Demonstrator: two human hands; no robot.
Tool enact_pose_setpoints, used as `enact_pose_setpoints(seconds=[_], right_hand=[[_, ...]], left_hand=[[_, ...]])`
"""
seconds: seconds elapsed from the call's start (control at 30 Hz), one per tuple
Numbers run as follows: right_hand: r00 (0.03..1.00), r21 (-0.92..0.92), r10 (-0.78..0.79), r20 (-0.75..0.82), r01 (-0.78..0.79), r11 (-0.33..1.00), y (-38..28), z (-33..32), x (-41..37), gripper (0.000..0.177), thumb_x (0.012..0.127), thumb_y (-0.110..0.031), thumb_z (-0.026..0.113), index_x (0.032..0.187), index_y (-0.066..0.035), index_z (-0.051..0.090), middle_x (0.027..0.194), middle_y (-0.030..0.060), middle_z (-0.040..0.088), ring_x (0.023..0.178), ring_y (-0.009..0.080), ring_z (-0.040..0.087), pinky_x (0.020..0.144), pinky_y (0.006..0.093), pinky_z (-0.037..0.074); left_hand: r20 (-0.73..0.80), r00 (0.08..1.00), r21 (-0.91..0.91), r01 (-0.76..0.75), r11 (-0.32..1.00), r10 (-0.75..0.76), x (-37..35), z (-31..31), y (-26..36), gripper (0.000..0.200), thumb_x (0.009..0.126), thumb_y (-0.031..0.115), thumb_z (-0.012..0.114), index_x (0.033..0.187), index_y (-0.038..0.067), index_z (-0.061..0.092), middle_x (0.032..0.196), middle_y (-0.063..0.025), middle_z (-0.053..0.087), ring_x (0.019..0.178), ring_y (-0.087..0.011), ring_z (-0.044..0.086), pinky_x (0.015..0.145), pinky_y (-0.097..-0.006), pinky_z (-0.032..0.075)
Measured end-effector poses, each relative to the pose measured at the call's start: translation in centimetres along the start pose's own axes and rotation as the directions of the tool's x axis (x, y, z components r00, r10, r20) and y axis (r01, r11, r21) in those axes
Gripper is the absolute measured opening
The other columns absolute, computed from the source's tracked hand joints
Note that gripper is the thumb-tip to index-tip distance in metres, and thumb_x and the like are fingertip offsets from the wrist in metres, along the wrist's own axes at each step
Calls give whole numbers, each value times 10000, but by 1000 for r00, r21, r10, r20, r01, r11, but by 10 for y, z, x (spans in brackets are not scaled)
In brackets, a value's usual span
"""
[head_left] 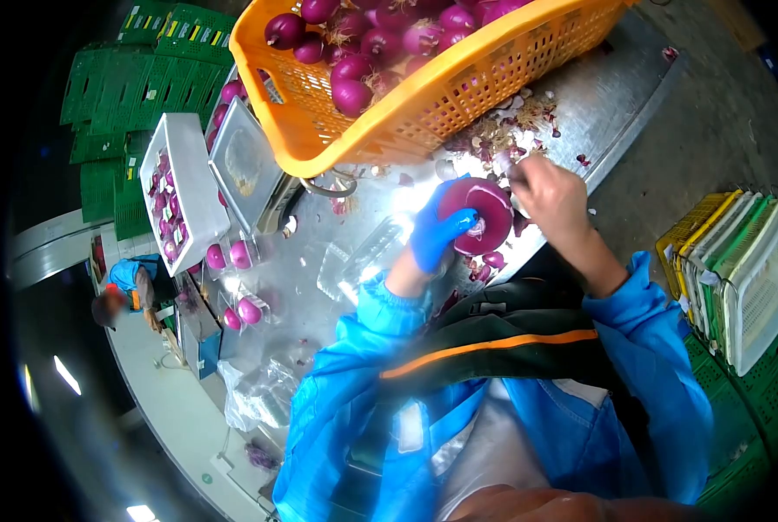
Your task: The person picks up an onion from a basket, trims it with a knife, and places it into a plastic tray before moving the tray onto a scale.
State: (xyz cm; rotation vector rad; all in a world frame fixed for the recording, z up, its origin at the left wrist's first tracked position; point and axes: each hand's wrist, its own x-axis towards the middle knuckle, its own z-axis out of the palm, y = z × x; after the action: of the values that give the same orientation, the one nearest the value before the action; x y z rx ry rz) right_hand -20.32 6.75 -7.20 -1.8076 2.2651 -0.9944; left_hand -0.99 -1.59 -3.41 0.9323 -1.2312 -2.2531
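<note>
My left hand [435, 228], in a blue glove, grips a large red onion [496, 211] with the thumb across its front, near a pale end of the bulb. Just to the right is my bare right hand [551, 198], fingers curled in a pinch close to the onion. Something small and dark shows at its fingertips, too blurred to name. Onion skins and root trimmings [528, 122] are strewn over the metal table [615, 96] beyond and beneath my hands.
An orange basket [441, 100] of red onions stands ahead. Left are a scale [246, 165], a white crate [199, 191] of small onions, clear packs with onions [241, 254] and a plastic tray [376, 252]. A co-worker [132, 287] stands far left. Stacked crates [737, 270] are at right.
</note>
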Motion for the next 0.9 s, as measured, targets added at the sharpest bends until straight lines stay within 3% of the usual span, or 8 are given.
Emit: enact_pose_setpoints(seconds=[0.13,0.17,0.3,0.4,0.5,0.7,0.8,0.9], right_hand=[[956,49,280,89,-285,957,7,-5,-9,320,852,-292,652,1117,-118,612,853,134,677,755,320,670,648,406,521],[970,139,240,46,-244,960,5,-8,-16,316,859,-282,644,1140,-141,611,953,108,688,791,324,672,671,430,522],[992,53,83,95,-89,995,-6,-31,-33,342,826,-267,669,1150,-170,614,922,53,625,739,268,647,617,384,513],[993,43,46,112,-51,998,-10,-36,-36,424,735,-81,719,1152,-87,640,894,99,591,726,289,628,640,374,502],[1000,-1,7,-18,-7,1000,-5,-28,-36,441,723,-214,726,1150,-187,617,827,40,550,654,243,603,568,349,495],[994,-39,105,9,-104,994,-7,-23,-39,445,760,-201,710,1192,-167,609,875,54,588,681,260,620,602,365,505],[978,188,210,-9,-204,961,-13,-9,-41,350,852,-202,651,1194,-136,627,893,87,631,735,304,636,678,397,516],[923,359,375,84,-379,853,-8,24,-52,280,942,-237,566,1175,-107,650,881,107,665,785,309,653,738,408,509]], left_hand=[[24,998,-144,-53,988,57,9,-3,-2,595,821,200,688,1337,13,458,1236,-134,585,1154,-251,578,1022,-382,456],[4,999,-175,-50,983,52,11,-5,-2,629,806,249,698,1336,12,458,1230,-134,589,1146,-255,586,1013,-382,466],[39,994,-154,-94,984,101,17,-2,4,674,769,286,715,1332,16,462,1218,-146,593,1125,-263,599,990,-398,489],[19,996,-155,-86,984,90,17,-1,3,697,754,273,725,1342,20,449,1214,-149,591,1129,-268,596,995,-398,486],[-6,993,-63,-115,991,115,15,0,2,735,739,255,737,1359,24,419,1245,-152,569,1157,-277,577,1004,-405,478],[-50,975,30,-217,976,218,11,-2,-8,803,735,252,759,1401,33,368,1301,-150,524,1202,-278,538,1021,-418,462],[-102,964,54,-240,969,244,10,-4,-14,806,749,251,769,1410,34,361,1295,-149,526,1186,-276,547,999,-408,479],[-40,982,26,-182,983,183,13,-15,-20,794,765,246,768,1410,29,359,1297,-149,527,1174,-274,555,968,-391,498]])
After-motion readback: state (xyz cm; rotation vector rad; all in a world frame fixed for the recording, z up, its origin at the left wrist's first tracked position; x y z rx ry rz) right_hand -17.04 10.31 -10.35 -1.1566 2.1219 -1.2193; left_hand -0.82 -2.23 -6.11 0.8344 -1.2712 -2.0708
